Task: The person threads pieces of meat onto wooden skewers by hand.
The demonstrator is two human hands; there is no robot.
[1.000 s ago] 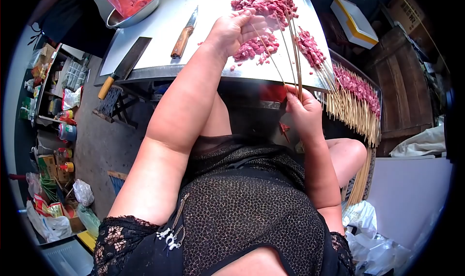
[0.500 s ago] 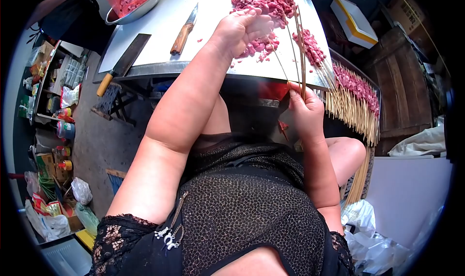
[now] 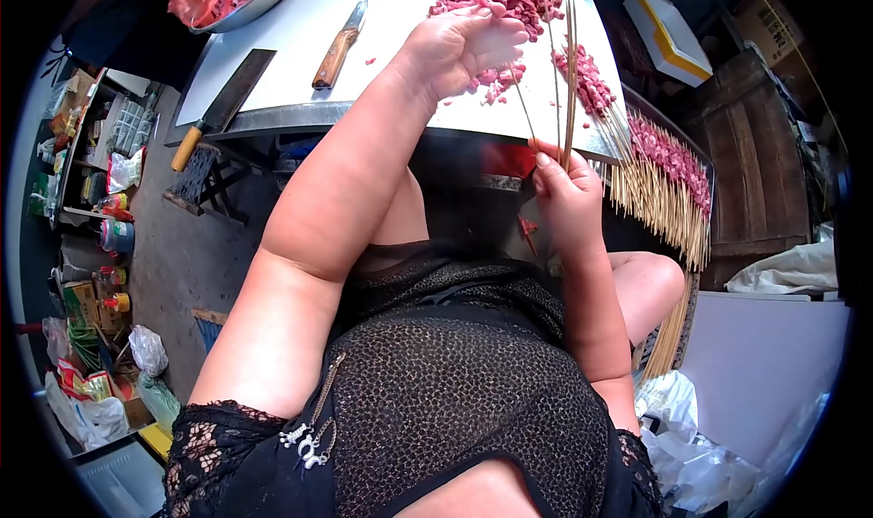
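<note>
My right hand (image 3: pixel 570 189) is closed around several thin bamboo skewers (image 3: pixel 570 81) that point up and away from me over the table edge. One skewer (image 3: pixel 522 104) leans left, its far end reaching my left hand (image 3: pixel 468 52). The fingers of that hand are curled over the tabletop, slightly smeared; what they pinch is hidden. Just beyond them lies a heap of cut raw meat (image 3: pixel 509 0), with smaller bits (image 3: pixel 496 83) underneath the hand. A second pile of meat pieces (image 3: pixel 587 81) sits to the right of the skewers.
A cleaver (image 3: pixel 232 100) and a wooden-handled knife (image 3: pixel 341 50) lie on the white table (image 3: pixel 291 86). At the far left stands a metal bowl (image 3: pixel 264 9) with meat and a red bag. Rows of finished meat skewers (image 3: pixel 668 177) are at right. Crowded shelves (image 3: pixel 100 145) line the left.
The view has shifted slightly. The leaning skewer still reaches my left hand, and my right hand keeps its grip on the bunch. The other person's hand at the bowl has left view.
</note>
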